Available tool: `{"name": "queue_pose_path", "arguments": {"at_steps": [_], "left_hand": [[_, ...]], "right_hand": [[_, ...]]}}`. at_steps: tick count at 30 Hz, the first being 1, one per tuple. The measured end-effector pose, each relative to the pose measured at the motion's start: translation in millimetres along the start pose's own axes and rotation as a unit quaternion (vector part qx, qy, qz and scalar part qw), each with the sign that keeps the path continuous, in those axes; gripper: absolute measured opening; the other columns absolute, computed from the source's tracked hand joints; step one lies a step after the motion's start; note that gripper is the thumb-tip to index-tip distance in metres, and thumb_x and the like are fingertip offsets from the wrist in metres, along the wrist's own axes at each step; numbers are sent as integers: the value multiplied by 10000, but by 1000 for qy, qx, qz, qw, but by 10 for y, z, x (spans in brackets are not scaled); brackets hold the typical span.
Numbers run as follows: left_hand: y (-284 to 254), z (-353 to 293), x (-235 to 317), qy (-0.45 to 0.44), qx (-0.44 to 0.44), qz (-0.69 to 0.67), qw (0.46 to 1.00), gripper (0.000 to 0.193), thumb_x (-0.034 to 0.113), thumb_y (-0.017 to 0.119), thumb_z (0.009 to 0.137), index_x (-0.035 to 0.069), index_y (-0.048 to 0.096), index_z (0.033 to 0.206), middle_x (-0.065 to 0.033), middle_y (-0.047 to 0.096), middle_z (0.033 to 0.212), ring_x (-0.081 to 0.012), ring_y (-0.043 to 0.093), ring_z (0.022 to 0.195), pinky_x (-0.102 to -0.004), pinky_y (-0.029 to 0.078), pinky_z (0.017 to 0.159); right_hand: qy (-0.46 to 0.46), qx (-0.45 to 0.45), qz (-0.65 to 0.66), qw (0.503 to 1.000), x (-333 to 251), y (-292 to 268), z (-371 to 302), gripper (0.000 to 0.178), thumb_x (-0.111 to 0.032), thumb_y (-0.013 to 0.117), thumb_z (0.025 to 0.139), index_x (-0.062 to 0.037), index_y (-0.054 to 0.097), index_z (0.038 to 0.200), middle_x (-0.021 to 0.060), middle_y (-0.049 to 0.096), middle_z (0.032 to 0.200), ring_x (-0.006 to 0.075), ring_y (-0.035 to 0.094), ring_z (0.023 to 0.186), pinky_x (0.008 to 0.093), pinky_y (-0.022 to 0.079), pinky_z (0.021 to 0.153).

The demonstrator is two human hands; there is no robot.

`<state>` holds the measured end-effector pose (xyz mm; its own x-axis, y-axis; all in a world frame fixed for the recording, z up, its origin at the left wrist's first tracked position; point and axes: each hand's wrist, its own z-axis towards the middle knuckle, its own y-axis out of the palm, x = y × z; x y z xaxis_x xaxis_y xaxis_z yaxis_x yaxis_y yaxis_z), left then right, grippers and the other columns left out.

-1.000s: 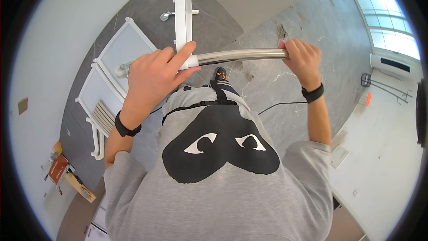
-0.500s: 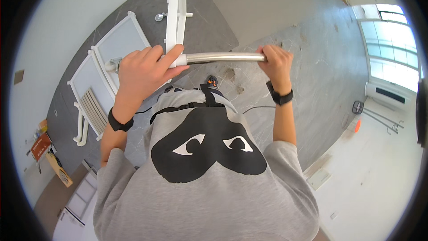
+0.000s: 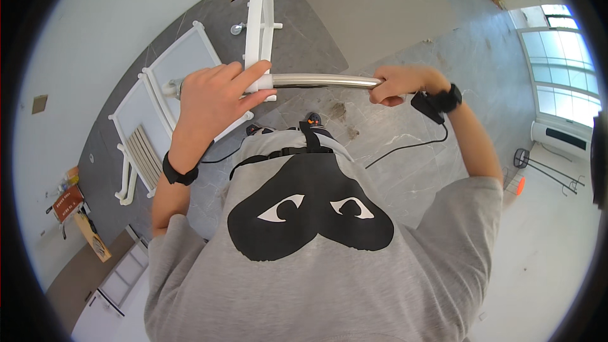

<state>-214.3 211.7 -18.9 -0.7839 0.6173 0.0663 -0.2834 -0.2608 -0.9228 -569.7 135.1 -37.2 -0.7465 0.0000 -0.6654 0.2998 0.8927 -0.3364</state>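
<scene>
A shiny metal tube [image 3: 326, 81] runs crosswise in front of me, its left end set in a white collar [image 3: 267, 81] on a tall white frame [image 3: 256, 16]. My left hand [image 3: 212, 98] is closed around the frame at that collar, thumb and forefinger on either side of it. At the tube's other end, my right hand [image 3: 405, 84] grips with its fingers curled and the wrist turned sideways. A caster wheel [image 3: 238, 29] sticks out from the white frame, and another metal caster [image 3: 172, 88] shows beside my left hand.
White framed panels [image 3: 180, 57] lie on the dark floor mat at the left, with a slatted grey piece [image 3: 144, 155] on one. White bent pipes [image 3: 126, 180] lie nearby. A black cable [image 3: 405, 147] hangs from my right wrist. A thin-legged stand [image 3: 548, 170] is at the right wall.
My right hand has turned over on the tube's end, its wrist and elbow swinging out to the right. My left hand keeps its hold. The whole view has shifted slightly.
</scene>
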Motion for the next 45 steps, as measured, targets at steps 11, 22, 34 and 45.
{"name": "queue_pose_path", "arguments": {"at_steps": [11, 22, 34, 45], "left_hand": [[0, -46, -50, -40, -9, -29, 999, 426, 389, 794, 795, 204, 717, 1170, -5, 502, 602, -168, 493, 509, -315, 368, 486], [-103, -135, -59, -134, -43, -64, 988, 464, 282, 792, 802, 169, 677, 1238, -48, 653, 821, -218, 611, 721, -332, 470, 656], [167, -1082, 670, -161, -133, -214, 954, 375, 243, 701, 861, 121, 618, 1206, -76, 685, 863, -262, 661, 806, -401, 498, 755], [1213, -2104, 761, -495, 51, -452, 740, 402, 302, 575, 1021, 89, 538, 1360, -114, 666, 1073, -201, 643, 889, -330, 490, 747]], "right_hand": [[-42, 333, -345, 877, -131, 226, -255, 251, -319, 711, 775, -81, 664, 709, 83, 593, 577, 295, 583, 534, 381, 466, 531], [83, 757, -19, 647, 801, -57, -313, 214, -205, 702, 874, -50, 561, 912, 70, 578, 684, 244, 525, 594, 380, 450, 614], [-34, 120, -82, 989, 1289, 1680, 1245, 347, -278, 605, 841, -13, 630, 1063, 203, 702, 903, 368, 689, 805, 467, 533, 712], [-260, -15, -157, 953, -645, 2253, 1653, 314, -281, 623, 883, 4, 587, 1009, 222, 672, 944, 416, 656, 883, 519, 520, 763]]}}
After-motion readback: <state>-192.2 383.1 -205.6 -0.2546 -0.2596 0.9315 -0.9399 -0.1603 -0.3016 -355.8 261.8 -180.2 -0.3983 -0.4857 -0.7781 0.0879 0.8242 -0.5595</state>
